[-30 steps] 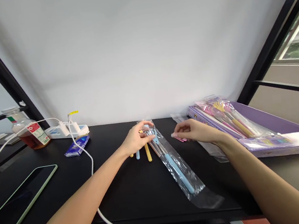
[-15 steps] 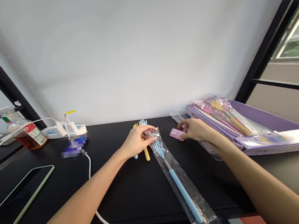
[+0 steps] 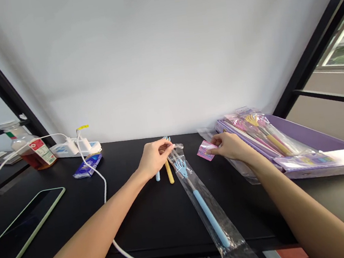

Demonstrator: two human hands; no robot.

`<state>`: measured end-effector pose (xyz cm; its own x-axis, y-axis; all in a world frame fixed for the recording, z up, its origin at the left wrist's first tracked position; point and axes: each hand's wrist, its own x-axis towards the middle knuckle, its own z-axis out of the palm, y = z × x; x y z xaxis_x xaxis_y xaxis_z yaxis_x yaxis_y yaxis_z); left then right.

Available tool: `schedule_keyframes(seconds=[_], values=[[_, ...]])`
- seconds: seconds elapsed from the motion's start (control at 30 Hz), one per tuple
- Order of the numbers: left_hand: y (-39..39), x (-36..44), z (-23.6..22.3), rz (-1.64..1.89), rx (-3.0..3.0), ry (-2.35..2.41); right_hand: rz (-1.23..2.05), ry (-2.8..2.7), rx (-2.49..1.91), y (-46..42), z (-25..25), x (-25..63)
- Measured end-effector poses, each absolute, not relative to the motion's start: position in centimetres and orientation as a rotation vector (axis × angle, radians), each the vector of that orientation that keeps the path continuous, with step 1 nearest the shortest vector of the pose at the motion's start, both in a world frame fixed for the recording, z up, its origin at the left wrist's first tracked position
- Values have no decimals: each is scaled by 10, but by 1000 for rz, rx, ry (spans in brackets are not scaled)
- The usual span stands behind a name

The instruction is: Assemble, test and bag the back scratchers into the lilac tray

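Here we are at twelve o'clock: our left hand (image 3: 156,159) pinches the top of a clear plastic sleeve (image 3: 225,229) around a blue back scratcher (image 3: 208,215), while our right hand (image 3: 230,146) pinches a pink card (image 3: 206,150) at one o'clock!

We can't read any txt: red/white label on glass bottle (image 3: 42,152), pink card (image 3: 207,150), blue pkt (image 3: 87,166) all too small/blurry, sry.

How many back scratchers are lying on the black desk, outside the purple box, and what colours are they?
Blue back scratcher in a plastic sleeve: 1
Loose blue back scratcher: 1
Loose yellow back scratcher: 1
Total: 3
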<state>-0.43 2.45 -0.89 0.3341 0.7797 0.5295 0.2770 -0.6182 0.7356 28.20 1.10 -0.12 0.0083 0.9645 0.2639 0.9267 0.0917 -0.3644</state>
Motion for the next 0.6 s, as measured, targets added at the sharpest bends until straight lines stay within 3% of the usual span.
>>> schedule_keyframes(seconds=[0.43, 0.6], values=[[25, 1, -8, 1271, 1814, 932, 246, -1854, -1807, 6, 7, 275], [24, 5, -5, 1234, 1606, 837, 393, -1845, -1391, -9, 20, 257]])
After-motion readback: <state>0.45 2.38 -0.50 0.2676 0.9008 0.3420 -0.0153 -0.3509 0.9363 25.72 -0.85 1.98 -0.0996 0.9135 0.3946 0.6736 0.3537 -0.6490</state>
